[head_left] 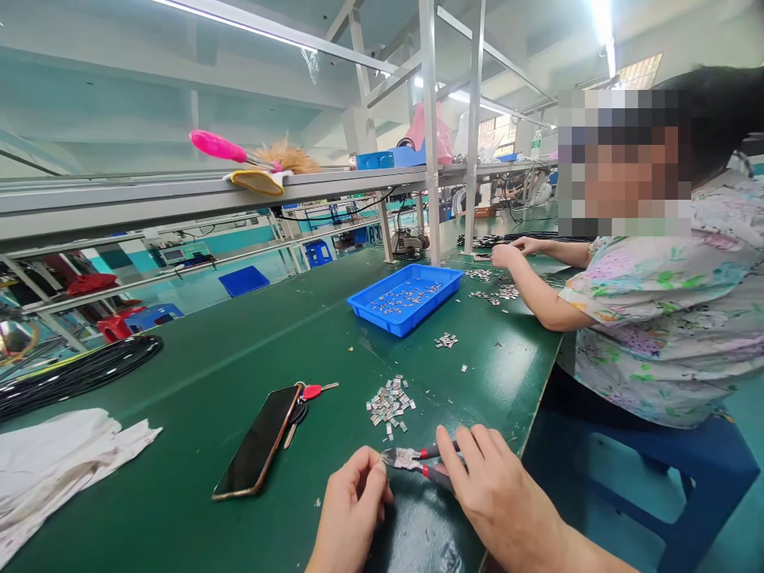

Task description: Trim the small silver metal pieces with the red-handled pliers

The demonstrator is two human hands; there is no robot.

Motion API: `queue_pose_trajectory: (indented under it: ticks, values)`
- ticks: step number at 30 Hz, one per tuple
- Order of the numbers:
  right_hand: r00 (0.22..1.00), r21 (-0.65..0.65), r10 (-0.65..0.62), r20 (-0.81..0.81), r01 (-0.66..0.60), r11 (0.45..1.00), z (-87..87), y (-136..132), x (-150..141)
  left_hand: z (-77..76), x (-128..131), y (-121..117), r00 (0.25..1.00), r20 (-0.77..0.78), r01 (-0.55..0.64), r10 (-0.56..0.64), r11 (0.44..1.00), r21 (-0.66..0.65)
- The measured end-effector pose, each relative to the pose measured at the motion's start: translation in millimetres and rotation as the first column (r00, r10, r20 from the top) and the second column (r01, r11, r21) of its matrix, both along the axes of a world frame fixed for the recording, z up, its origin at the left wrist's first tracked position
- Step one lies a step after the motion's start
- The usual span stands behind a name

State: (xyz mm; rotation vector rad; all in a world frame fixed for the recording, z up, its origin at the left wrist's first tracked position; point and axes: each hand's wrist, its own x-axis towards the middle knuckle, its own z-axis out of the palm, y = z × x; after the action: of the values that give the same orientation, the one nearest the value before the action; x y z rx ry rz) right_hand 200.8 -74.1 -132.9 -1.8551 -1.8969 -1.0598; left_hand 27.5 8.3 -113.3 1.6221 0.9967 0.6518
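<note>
Red-handled side cutters (438, 473) | sitting low over the green desk (179, 477), bottom centre of frame | right hand (495, 497) fingers clamping the handles | left hand (349, 513) fingers closing at the cutter nose, any held piece too small to tell | loose metal pieces (391, 406) lying just above

Green workbench (179, 469) | blue tray (370, 315) | phone (256, 442) | keys (316, 391) | loose metal pieces (389, 406), apparently

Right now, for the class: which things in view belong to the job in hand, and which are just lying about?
Job in hand: left hand, right hand, red-handled pliers, pile of small metal pieces, blue plastic tray.

Lying about: smartphone, keys, white cloth, coiled black cable, pink-handled duster.
</note>
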Motion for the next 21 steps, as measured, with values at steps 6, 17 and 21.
queue_pose_trajectory:
  ticks: [6,17,21]
  values:
    - [1.0,-0.001,0.001,-0.025,-0.001,1.0,5.3,1,-1,-1.2,-1,4,1.0,0.012,0.027,-0.027,0.999,-0.03]
    - [1.0,0.014,0.004,-0.002,-0.004,1.0,8.3,1,-3,1.0,0,4,1.0,-0.011,0.017,-0.018,0.998,-0.064]
    - [0.996,-0.052,0.032,-0.088,-0.037,0.998,2.4,3,1,1.7,-1,5,0.999,0.01,0.032,-0.032,0.998,-0.057]
